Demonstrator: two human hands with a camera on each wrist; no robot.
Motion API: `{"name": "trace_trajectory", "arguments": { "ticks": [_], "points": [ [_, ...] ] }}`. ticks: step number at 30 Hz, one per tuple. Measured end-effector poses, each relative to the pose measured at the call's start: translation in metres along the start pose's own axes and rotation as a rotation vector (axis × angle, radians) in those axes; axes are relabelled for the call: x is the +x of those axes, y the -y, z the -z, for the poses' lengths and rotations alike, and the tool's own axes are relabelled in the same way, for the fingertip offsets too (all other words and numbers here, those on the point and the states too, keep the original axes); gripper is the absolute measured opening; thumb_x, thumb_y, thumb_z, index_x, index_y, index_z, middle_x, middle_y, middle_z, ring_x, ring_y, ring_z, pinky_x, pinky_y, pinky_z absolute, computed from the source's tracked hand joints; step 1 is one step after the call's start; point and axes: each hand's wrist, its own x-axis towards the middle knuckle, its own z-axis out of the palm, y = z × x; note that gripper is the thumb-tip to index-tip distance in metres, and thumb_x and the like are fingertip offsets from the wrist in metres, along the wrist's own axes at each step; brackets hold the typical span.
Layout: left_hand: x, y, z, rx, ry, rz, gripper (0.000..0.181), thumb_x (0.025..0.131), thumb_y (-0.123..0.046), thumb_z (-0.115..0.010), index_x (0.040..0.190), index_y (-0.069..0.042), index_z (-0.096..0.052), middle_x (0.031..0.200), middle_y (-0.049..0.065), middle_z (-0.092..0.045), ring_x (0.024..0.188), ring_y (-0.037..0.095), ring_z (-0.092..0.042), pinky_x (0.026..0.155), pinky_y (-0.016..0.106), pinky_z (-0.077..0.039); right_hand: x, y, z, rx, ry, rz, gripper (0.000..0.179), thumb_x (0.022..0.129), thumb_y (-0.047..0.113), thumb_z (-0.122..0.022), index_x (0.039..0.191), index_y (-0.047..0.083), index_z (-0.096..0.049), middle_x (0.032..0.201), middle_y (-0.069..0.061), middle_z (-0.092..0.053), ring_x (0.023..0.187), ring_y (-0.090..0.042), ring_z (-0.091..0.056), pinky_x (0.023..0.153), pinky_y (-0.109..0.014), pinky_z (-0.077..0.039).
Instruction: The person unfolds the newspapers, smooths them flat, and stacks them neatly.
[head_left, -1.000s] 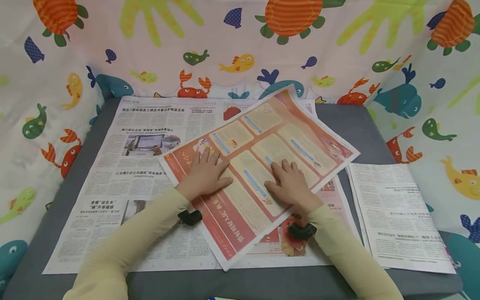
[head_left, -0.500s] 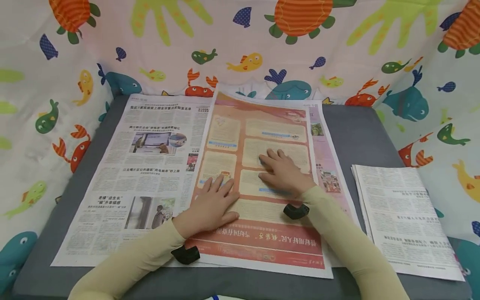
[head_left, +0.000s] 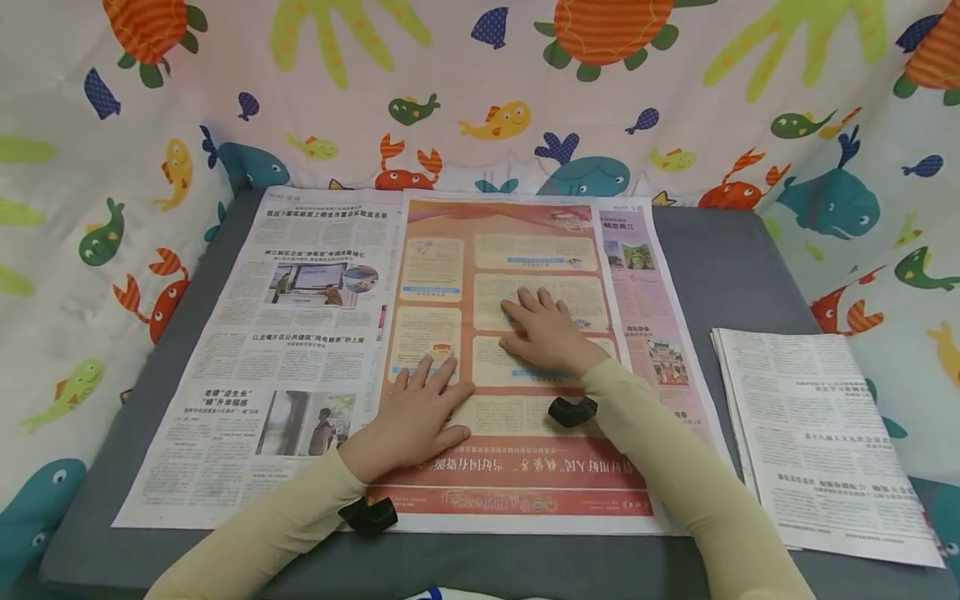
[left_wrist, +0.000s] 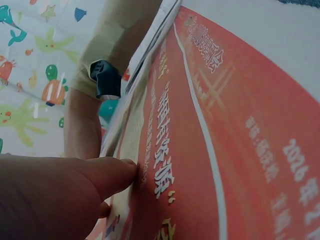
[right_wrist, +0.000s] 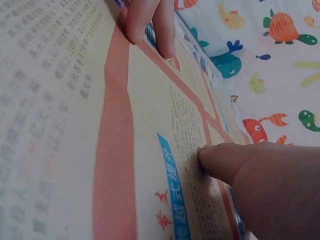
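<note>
An orange-red newspaper sheet point(head_left: 540, 417) lies over a wider spread of newspaper point(head_left: 217, 433), its sides running roughly parallel to the table's sides. With fingers spread, my left hand point(head_left: 411, 417) rests on the sheet's left edge. My right hand point(head_left: 547, 333) lies on its upper middle, fingers spread. Seen from the left wrist, the left thumb point(left_wrist: 117, 175) touches the paper by the red title band. In the right wrist view the right thumb point(right_wrist: 225, 157) presses on a cream text box. Neither hand grips anything.
A stack of folded newspapers point(head_left: 817, 442) sits on the right of the grey table point(head_left: 720, 258). A curtain point(head_left: 450, 50) printed with sea animals surrounds the back and sides. Black wrist cameras point(head_left: 572, 411) are on both wrists.
The orange-red sheet has turned from a slanted position to lie straight over the spread, then flattened and shifted slightly left. Both hands have moved with it, staying flat on the paper.
</note>
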Motion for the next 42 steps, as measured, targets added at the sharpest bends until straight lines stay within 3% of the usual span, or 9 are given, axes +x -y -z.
{"name": "trace_trajectory", "arguments": {
  "ticks": [12,17,24,27,32,37,42],
  "points": [
    [0.000,-0.001,-0.006,-0.011,-0.054,0.015,0.060,0.097,-0.047,-0.064,0.149,-0.019,-0.051,0.164,0.022,-0.032,0.151,0.057,-0.023,0.112,0.077,-0.026,-0.004,-0.011,0.002,0.044,-0.030,0.023,0.070,0.101,0.044,-0.058,0.160,0.011,-0.035,0.168,-0.025,-0.019,0.155,-0.053,-0.012,0.122,-0.069,-0.017],
    [0.000,-0.003,-0.008,-0.032,-0.051,0.017,0.060,0.098,-0.044,-0.065,0.150,-0.019,-0.050,0.165,0.023,-0.031,0.151,0.057,-0.021,0.113,0.077,-0.024,-0.028,-0.038,0.007,0.055,-0.062,0.015,0.070,0.100,0.038,-0.061,0.158,0.004,-0.037,0.166,-0.030,-0.021,0.153,-0.057,-0.014,0.123,-0.067,-0.018],
    [0.009,-0.012,-0.009,-0.027,-0.049,-0.045,0.059,0.098,-0.039,-0.062,0.152,-0.019,-0.049,0.165,0.023,-0.030,0.153,0.053,-0.020,0.118,0.073,-0.020,-0.077,-0.081,0.011,0.126,-0.101,-0.109,0.070,0.102,0.037,-0.058,0.158,0.003,-0.034,0.166,-0.032,-0.020,0.153,-0.055,-0.014,0.121,-0.068,-0.018],
    [0.025,-0.029,-0.004,-0.005,-0.009,-0.092,0.060,0.099,-0.043,-0.061,0.153,-0.020,-0.047,0.167,0.021,-0.027,0.155,0.051,-0.018,0.120,0.071,-0.018,-0.098,-0.095,0.012,0.174,-0.147,-0.146,0.067,0.103,0.032,-0.056,0.158,-0.001,-0.034,0.164,-0.035,-0.021,0.153,-0.055,-0.015,0.120,-0.069,-0.019],
    [0.060,-0.075,0.000,0.102,0.099,-0.158,0.069,0.099,-0.055,-0.059,0.158,-0.025,-0.039,0.170,0.017,-0.020,0.157,0.045,-0.015,0.122,0.067,-0.020,-0.117,-0.110,0.005,0.235,-0.255,-0.182,0.057,0.105,0.019,-0.052,0.154,-0.006,-0.038,0.161,-0.037,-0.024,0.151,-0.059,-0.015,0.120,-0.070,-0.014],
    [0.090,-0.119,-0.015,0.196,0.141,-0.212,0.076,0.096,-0.065,-0.055,0.159,-0.028,-0.034,0.170,0.011,-0.022,0.157,0.040,-0.019,0.121,0.062,-0.027,-0.121,-0.115,0.001,0.234,-0.290,-0.196,0.051,0.104,0.011,-0.050,0.152,-0.006,-0.042,0.161,-0.036,-0.026,0.151,-0.058,-0.016,0.121,-0.070,-0.013],
    [0.095,-0.147,-0.035,0.242,0.165,-0.253,0.090,0.088,-0.079,-0.053,0.160,-0.027,-0.033,0.169,0.008,-0.024,0.158,0.037,-0.018,0.120,0.061,-0.027,-0.121,-0.116,-0.001,0.227,-0.299,-0.189,0.050,0.102,0.006,-0.051,0.150,-0.007,-0.044,0.161,-0.036,-0.027,0.151,-0.059,-0.016,0.120,-0.072,-0.013]
  ]
}}
